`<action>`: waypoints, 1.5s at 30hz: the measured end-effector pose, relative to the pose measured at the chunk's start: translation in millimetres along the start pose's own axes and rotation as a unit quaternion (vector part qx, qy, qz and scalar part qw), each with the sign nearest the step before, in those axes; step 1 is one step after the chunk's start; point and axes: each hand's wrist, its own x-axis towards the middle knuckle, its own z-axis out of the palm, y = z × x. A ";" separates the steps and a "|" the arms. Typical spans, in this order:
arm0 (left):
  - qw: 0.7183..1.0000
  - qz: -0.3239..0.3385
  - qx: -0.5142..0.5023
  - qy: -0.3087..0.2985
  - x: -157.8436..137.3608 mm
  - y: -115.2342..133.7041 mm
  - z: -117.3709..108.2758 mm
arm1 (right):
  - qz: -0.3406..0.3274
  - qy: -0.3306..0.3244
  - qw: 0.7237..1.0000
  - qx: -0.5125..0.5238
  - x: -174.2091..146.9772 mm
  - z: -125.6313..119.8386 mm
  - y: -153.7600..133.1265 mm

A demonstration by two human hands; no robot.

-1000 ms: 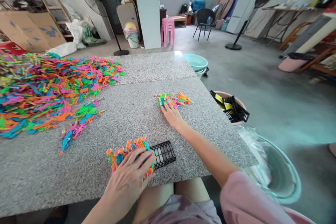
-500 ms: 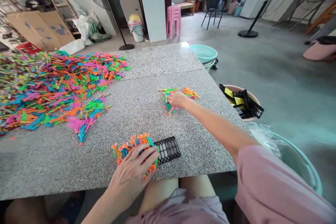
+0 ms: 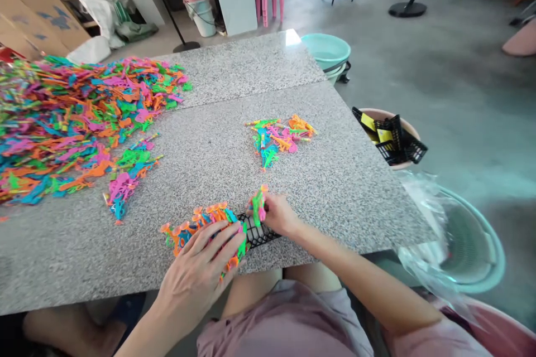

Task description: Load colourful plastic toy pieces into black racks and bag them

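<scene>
My left hand (image 3: 195, 262) lies over a packed row of colourful plastic toy dart guns (image 3: 181, 235) with orange suction cups, its fingers across the top and holding them together. The row stands in a black plastic lattice basket (image 3: 256, 237), whose right end shows bare mesh. Just above that end, my right hand (image 3: 282, 215) pinches a green and pink toy dart gun (image 3: 257, 207), upright with its orange cup at the top. Farther back on the table lies a small loose group of toy dart guns (image 3: 272, 139).
A large heap of toy dart guns (image 3: 92, 106) covers the left of the granite table (image 3: 209, 150). Beyond the right edge stand a tub of black baskets (image 3: 391, 136), a turquoise basin (image 3: 326, 50) and a green tub (image 3: 489, 256) with clear plastic bags.
My right hand has come back from the small group towards the basket, bringing a green and pink toy dart gun. My left hand stays over the row. The view has tilted down.
</scene>
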 end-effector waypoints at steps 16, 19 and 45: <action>0.998 0.033 -0.002 -0.044 13.6 2.3 -9.7 | -0.165 -0.104 0.961 -0.197 27.0 -2.4 -7.8; 0.999 0.004 -0.031 -0.034 12.7 5.2 -3.5 | -0.114 0.003 0.955 -0.272 53.4 -42.1 10.5; 0.997 -0.017 -0.040 -0.062 16.8 8.3 -5.8 | 0.120 0.049 0.972 0.193 -68.6 -3.1 8.8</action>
